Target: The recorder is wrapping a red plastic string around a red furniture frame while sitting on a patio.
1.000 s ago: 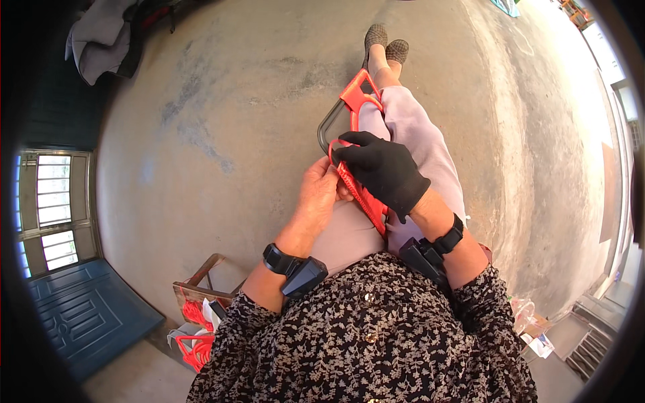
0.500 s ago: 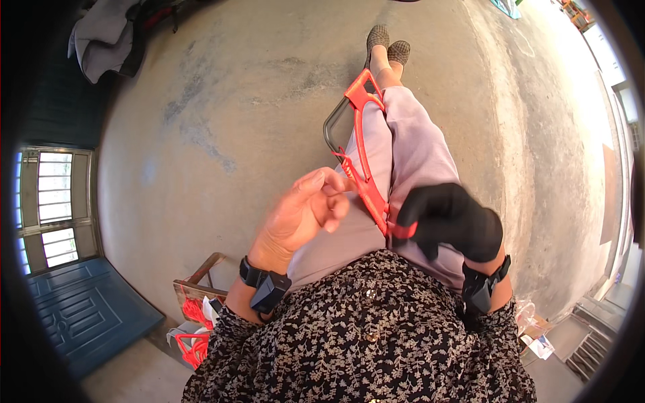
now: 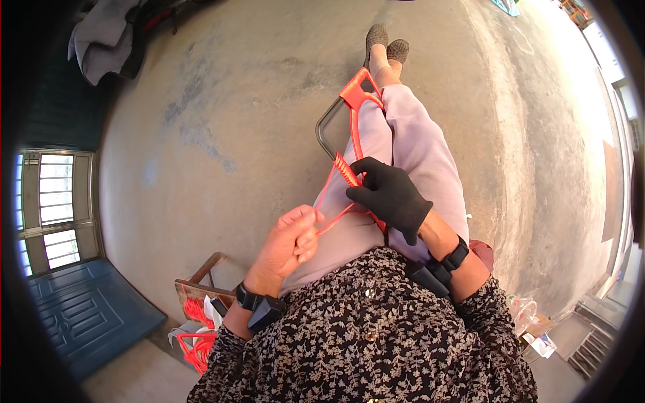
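A grey metal frame (image 3: 325, 126) partly wrapped in red cord (image 3: 354, 101) lies along my lap and stretched legs. My right hand (image 3: 390, 196), in a black glove, pinches the wrapped section of cord on the frame near my thigh. My bare left hand (image 3: 290, 240) is fisted around a loose strand of the red cord (image 3: 330, 225) and holds it taut out to the left of my lap. Both wrists carry black bands with small black units.
A wooden crate (image 3: 195, 292) with coils of red cord (image 3: 196, 342) sits at my lower left. Concrete floor spreads all around. A blue panelled door (image 3: 80, 316) is at far left, cloth heaps (image 3: 101, 40) at the upper left, and litter (image 3: 534, 329) at the lower right.
My gloved right hand went from the frame back to my hip, then returned to the wrapped cord. My left hand left the frame and now pulls a strand out to the left.
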Tool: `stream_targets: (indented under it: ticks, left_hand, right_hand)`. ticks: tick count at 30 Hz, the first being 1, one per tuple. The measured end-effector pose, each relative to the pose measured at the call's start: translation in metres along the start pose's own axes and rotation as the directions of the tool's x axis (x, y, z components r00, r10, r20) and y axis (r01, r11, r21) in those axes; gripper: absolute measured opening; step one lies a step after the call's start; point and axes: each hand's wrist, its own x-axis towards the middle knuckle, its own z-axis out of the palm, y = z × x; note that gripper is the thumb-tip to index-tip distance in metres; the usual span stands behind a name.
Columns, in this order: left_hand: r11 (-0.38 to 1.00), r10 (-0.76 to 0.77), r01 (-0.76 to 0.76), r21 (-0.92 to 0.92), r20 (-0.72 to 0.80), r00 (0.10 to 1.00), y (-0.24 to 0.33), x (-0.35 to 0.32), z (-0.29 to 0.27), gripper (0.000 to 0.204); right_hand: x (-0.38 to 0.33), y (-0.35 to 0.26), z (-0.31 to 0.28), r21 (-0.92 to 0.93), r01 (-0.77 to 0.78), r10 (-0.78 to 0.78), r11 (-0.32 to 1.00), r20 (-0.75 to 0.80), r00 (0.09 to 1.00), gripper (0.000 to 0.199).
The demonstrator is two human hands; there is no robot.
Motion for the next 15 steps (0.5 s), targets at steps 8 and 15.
stream_targets:
  ticks: [8, 15]
  left_hand:
    - [0.997, 0.031, -0.021, -0.08, 0.13, 0.991, 0.009, -0.005, -0.003, 0.016]
    - [0.934, 0.352, -0.352, 0.062, -0.002, 0.936, 0.043, 0.056, 0.026, 0.026]
  right_hand:
    - [-0.019, -0.001, -0.024, 0.161, -0.025, 0.017, 0.987, 0.055, 0.998, 0.024]
    - [0.002, -0.01, -0.033, 0.353, 0.059, 0.05, 0.934, -0.292, 0.955, 0.012]
